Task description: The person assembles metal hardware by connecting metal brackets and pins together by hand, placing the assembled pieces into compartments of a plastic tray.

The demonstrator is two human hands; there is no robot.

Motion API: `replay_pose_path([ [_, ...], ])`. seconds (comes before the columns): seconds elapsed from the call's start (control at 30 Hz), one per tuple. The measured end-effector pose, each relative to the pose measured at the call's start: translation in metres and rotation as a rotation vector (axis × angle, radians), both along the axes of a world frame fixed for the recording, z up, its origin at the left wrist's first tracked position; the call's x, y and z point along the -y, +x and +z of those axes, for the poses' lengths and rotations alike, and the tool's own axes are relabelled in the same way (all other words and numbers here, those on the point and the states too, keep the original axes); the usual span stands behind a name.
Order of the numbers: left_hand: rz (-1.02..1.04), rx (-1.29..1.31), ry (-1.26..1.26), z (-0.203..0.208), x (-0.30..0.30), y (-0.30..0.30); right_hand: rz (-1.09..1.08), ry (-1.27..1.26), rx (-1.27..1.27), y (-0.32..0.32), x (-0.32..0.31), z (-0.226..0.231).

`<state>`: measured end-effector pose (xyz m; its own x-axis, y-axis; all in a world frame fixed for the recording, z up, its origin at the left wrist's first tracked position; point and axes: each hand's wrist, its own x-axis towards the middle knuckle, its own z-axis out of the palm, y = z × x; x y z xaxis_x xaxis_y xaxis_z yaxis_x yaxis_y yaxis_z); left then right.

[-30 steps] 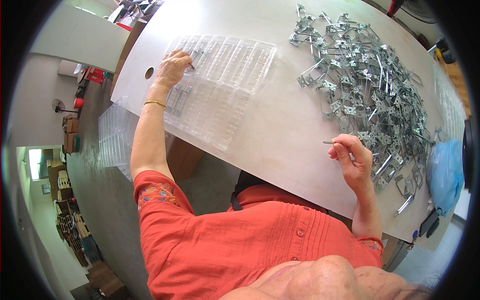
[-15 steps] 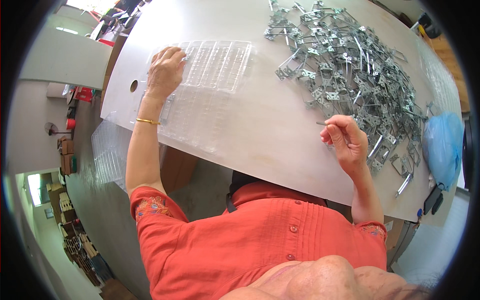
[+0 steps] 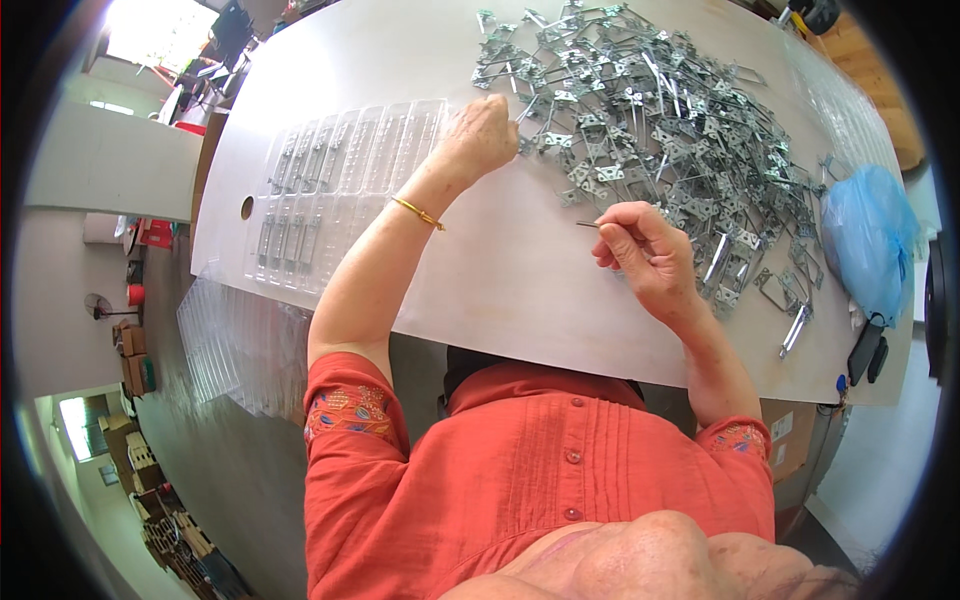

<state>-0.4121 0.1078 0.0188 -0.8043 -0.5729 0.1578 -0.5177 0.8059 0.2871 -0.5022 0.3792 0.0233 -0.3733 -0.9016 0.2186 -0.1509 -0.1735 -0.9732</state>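
My left hand (image 3: 482, 137) is at the left edge of a heap of metal brackets (image 3: 640, 130) on the table. Its fingers are closed around the end of a metal bracket (image 3: 527, 108), mostly hidden by the hand. Nearer to me, my right hand (image 3: 648, 255) pinches a thin, dark metal pin (image 3: 587, 224) between thumb and fingertips, pointing left. A clear plastic tray (image 3: 432, 120) with long compartments lies flat under and left of my left forearm. Several metal brackets (image 3: 290, 238) sit in its left compartments, in two rows.
More clear trays (image 3: 210, 335) are stacked below the table's left edge. A blue plastic bag (image 3: 870, 240) sits at the right edge, with a black object (image 3: 866, 350) beside it. Clear plastic wrap (image 3: 835, 100) lies at the far right. The tabletop has a round hole (image 3: 247, 207).
My left hand has moved right, from over the tray to the edge of the bracket heap. My right hand still pinches the pin. The whole view has shifted a little.
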Motion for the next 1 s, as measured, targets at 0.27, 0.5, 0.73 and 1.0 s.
replay_pose_path([
  [0.27, 0.064, -0.046, 0.412, -0.018, 0.013, -0.007, 0.009, -0.049, -0.001, -0.001, -0.001, 0.003],
  [0.5, 0.026, -0.186, 0.226, 0.004, -0.025, 0.001, -0.005, -0.050, -0.042, -0.002, -0.001, 0.002],
  [0.73, -0.092, -0.457, -0.097, 0.019, -0.072, 0.017, -0.117, -0.062, -0.035, -0.009, -0.001, 0.004],
  [1.0, -0.173, -0.711, 1.136, 0.008, -0.103, 0.022, -0.241, -0.040, 0.178, -0.018, 0.001, 0.009],
])
